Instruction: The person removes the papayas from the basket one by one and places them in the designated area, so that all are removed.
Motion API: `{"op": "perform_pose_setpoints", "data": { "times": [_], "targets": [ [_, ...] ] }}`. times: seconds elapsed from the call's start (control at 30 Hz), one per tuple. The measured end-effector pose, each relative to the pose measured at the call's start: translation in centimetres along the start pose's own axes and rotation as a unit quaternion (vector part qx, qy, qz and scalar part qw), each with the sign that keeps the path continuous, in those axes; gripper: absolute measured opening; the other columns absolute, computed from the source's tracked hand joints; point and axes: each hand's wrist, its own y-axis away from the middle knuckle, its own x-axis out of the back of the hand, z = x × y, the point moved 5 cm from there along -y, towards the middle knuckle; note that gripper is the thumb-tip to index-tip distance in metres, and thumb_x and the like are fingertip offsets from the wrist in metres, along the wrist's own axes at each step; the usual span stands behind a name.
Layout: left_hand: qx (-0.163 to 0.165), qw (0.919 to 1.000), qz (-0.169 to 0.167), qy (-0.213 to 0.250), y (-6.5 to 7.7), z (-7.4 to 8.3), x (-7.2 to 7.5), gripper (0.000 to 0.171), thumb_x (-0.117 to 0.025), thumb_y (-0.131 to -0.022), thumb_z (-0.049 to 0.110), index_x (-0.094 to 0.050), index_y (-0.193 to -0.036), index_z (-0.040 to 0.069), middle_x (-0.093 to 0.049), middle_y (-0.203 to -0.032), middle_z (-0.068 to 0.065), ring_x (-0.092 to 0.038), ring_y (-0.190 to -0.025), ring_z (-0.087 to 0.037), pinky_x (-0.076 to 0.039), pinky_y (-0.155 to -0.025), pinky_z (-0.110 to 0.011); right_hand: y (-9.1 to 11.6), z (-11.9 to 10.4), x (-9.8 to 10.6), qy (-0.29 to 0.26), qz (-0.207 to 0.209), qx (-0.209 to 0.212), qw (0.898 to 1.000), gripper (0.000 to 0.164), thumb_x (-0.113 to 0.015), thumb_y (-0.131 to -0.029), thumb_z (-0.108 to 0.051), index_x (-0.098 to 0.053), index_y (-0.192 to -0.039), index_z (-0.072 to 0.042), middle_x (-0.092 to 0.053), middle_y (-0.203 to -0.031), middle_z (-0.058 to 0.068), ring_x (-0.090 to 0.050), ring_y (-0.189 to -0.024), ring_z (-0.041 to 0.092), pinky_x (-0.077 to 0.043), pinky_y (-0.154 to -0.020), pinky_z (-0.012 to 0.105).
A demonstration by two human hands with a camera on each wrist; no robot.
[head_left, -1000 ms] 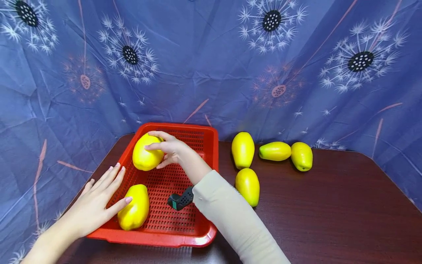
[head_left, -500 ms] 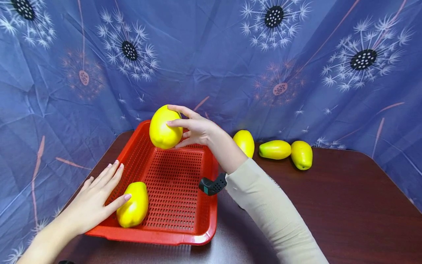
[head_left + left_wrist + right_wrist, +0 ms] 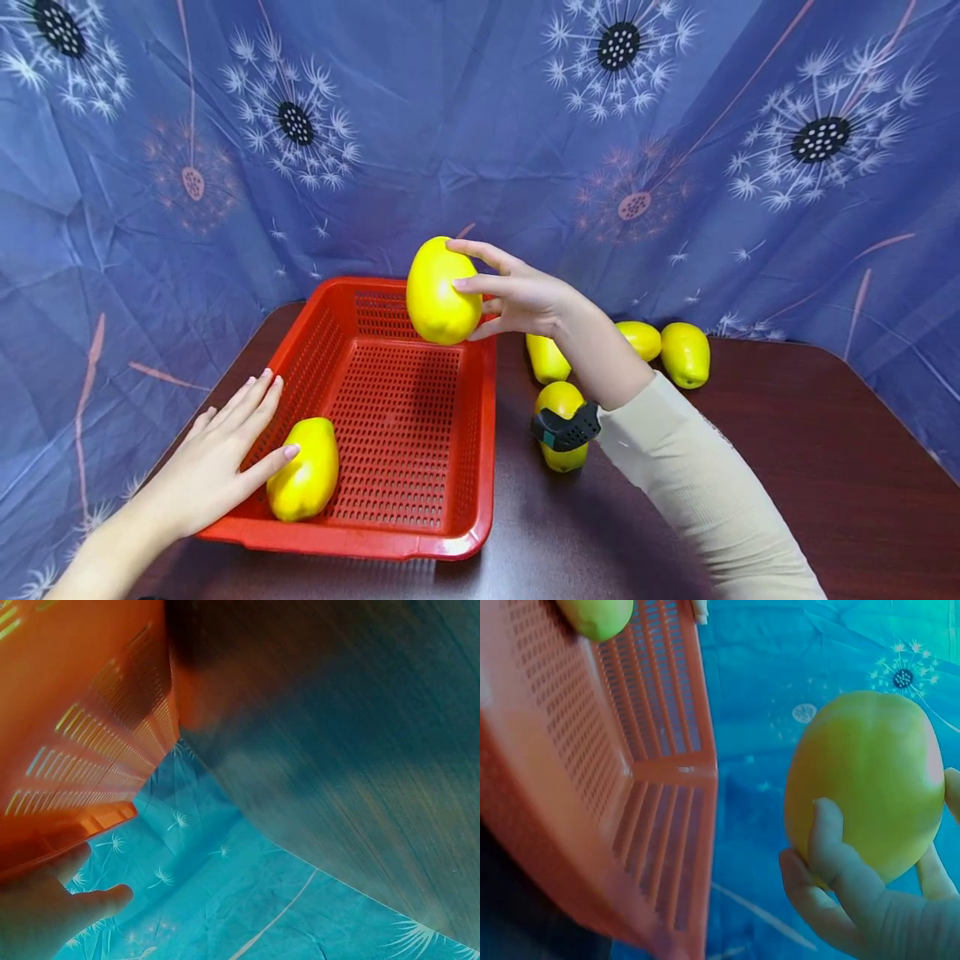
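The right hand [image 3: 525,293] is holding a yellow fruit [image 3: 438,292] from its right side, the fingers [image 3: 483,285] curving round it with small gaps between them. In the head view the yellow fruit is hanging over the far right part of the basket [image 3: 397,417] — raised, and in the right wrist view standing apart from the basket. The right forearm is slanting up and leftward from the lower right; its beige sleeve [image 3: 697,475] is ending short of the wrist, and a black mount [image 3: 562,429] is jutting out on the near side.

The left hand [image 3: 225,458] is lying over the basket's left rim, back up, its fingers straight and slightly fanned, gripping nothing. Its thumb is stretching sideways to the second fruit [image 3: 309,479] — whether the tip is touching, I cannot tell. The second fruit is resting in the basket's near left corner.

Right of the basket, 4 fruits are lying on the table [image 3: 787,467]: a near one [image 3: 564,462] partly behind the mount, a far one [image 3: 547,362], a sideways one [image 3: 643,337] partly behind the forearm, and an end one [image 3: 686,356] beside that. A blue cloth [image 3: 450,125] is hanging behind everything.
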Motion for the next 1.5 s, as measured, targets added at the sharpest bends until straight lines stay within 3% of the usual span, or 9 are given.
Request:
{"op": "perform_pose_setpoints", "data": {
  "times": [0.47, 0.57, 0.8, 0.97, 1.23, 1.5],
  "targets": [
    [0.010, 0.9999, -0.005, 0.013, 0.3, -0.1, -0.4, 0.077, -0.058, -0.089, 0.041, -0.026, -0.146, 0.001, -0.013, -0.155, -0.014, -0.005, -0.142, -0.028, -0.007, -0.102, -0.067, 5.0, 2.5, 4.5, 0.028, 0.013, -0.015, 0.999, 0.059, -0.047, -0.095, -0.009, -0.024, -0.147, -0.026, -0.015, -0.150, 0.010, -0.046, -0.116, 0.038, -0.043, -0.087, 0.057],
    [0.012, 0.9998, -0.006, 0.016, 0.4, -0.1, -0.4, 0.077, -0.058, -0.090, 0.042, -0.025, -0.146, 0.001, -0.013, -0.155, -0.014, -0.004, -0.142, -0.028, -0.005, -0.103, -0.066, 6.1, 2.9, 5.3, 0.020, 0.006, -0.011, 1.000, 0.060, -0.048, -0.095, -0.008, -0.023, -0.147, -0.024, -0.018, -0.148, 0.014, -0.050, -0.113, 0.034, -0.043, -0.088, 0.059],
    [0.011, 0.9999, -0.006, 0.010, 0.4, -0.4, 0.0, 0.077, -0.058, -0.090, 0.041, -0.024, -0.147, 0.002, -0.011, -0.155, -0.013, -0.004, -0.142, -0.028, -0.004, -0.104, -0.065, 8.6, 3.7, 7.5, 0.026, 0.017, -0.009, 0.999, 0.058, -0.050, -0.096, -0.009, -0.026, -0.145, -0.025, -0.038, -0.131, 0.020, -0.055, -0.109, 0.031, -0.042, -0.088, 0.060],
    [0.005, 0.9999, -0.003, 0.010, 0.2, -0.2, 0.1, 0.078, -0.058, -0.090, 0.041, -0.023, -0.147, 0.002, -0.011, -0.155, -0.013, -0.004, -0.142, -0.028, -0.005, -0.104, -0.065, 10.5, 4.0, 8.8, 0.034, -0.001, 0.003, 0.999, 0.055, -0.048, -0.097, -0.008, -0.027, -0.144, -0.026, -0.033, -0.131, 0.024, -0.056, -0.109, 0.031, -0.044, -0.087, 0.058],
    [0.003, 0.9999, -0.001, 0.010, 0.1, 0.0, 0.0, 0.077, -0.058, -0.089, 0.041, -0.025, -0.146, 0.002, -0.013, -0.155, -0.013, -0.006, -0.142, -0.029, -0.007, -0.103, -0.066, 12.8, 4.7, 10.5, 0.053, 0.006, 0.010, 0.999, 0.053, -0.044, -0.097, -0.005, -0.028, -0.144, -0.025, -0.022, -0.134, 0.023, -0.055, -0.108, 0.030, -0.046, -0.085, 0.056],
    [0.005, 0.9999, -0.002, 0.009, 0.1, 0.1, -0.1, 0.078, -0.059, -0.089, 0.041, -0.025, -0.146, 0.001, -0.012, -0.155, -0.013, -0.006, -0.142, -0.029, -0.008, -0.102, -0.066, 14.5, 5.8, 11.9, 0.059, -0.007, 0.011, 0.998, 0.054, -0.042, -0.098, -0.005, -0.029, -0.144, -0.028, -0.021, -0.132, 0.024, -0.055, -0.108, 0.031, -0.046, -0.085, 0.055]
  ]
}}
